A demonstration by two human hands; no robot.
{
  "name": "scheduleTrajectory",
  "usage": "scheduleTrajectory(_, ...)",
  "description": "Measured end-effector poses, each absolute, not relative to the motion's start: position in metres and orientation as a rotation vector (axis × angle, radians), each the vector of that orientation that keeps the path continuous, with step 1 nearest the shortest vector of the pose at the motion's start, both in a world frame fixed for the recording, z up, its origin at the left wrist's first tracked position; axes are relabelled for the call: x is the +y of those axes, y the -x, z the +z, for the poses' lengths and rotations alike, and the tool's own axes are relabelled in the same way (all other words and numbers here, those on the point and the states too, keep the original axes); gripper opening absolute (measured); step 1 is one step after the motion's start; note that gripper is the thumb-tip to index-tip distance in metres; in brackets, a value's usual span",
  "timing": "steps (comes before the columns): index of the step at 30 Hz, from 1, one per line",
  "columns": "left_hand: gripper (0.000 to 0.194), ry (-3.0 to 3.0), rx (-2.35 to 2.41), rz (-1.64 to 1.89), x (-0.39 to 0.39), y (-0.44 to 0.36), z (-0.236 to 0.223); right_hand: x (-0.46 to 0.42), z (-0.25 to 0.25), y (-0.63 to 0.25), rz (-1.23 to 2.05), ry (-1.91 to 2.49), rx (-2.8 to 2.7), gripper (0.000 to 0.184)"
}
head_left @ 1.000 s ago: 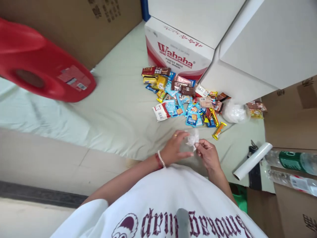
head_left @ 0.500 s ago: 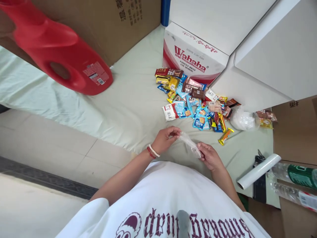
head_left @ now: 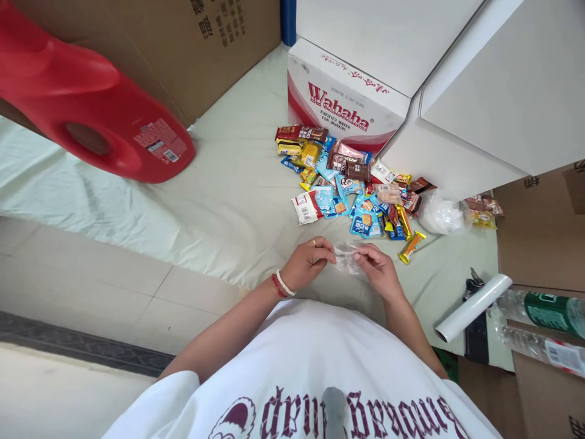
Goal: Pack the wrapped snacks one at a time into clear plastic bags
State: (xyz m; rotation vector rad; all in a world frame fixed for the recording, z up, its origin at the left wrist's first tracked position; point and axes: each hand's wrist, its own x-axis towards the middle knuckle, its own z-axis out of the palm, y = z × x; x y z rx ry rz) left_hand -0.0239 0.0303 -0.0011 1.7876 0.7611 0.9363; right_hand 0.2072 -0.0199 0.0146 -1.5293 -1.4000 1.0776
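Between my two hands is a small clear plastic bag (head_left: 346, 260), crumpled and see-through. My left hand (head_left: 311, 261), with a ring and bracelets at the wrist, pinches the bag's left side. On its right side, my right hand (head_left: 377, 268) grips it between thumb and fingers. Both hands are just above the pale green sheet, close to my white shirt. Beyond them lies a pile of wrapped snacks (head_left: 361, 188) in blue, brown, yellow and red packets. A yellow snack bar (head_left: 412, 247) lies at the pile's near right edge.
A bunched clear plastic bag (head_left: 444, 214) sits right of the pile. Behind stands a Wahaha carton (head_left: 342, 103). A big red jug (head_left: 137, 131) is at left. A white roll (head_left: 473, 306) and plastic bottles (head_left: 548, 312) lie at right, near a cardboard box (head_left: 543, 238).
My right hand has moved up and closer to my left hand. The bag, stretched long between them before, is now bunched in a shorter span. The view has shifted slightly.
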Motion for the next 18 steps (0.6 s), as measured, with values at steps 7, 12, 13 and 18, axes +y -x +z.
scheduleTrajectory(7,0.028,-1.745,1.142,0.912,0.034,0.034,-0.018,-0.018,0.016,-0.212,1.321,1.525,-0.794,0.034)
scheduleTrajectory(12,0.011,-1.730,1.361,1.220,0.017,0.017,0.006,-0.023,0.023,-0.196,1.095,1.524,-0.681,0.032)
scheduleTrajectory(13,0.009,-1.739,1.282,1.209,0.014,0.010,0.015,-0.024,0.025,-0.192,1.042,1.531,-0.715,0.031)
scheduleTrajectory(18,0.025,-1.443,0.900,0.945,0.017,-0.028,0.041,-0.030,0.045,-0.182,0.989,1.502,-0.902,0.022)
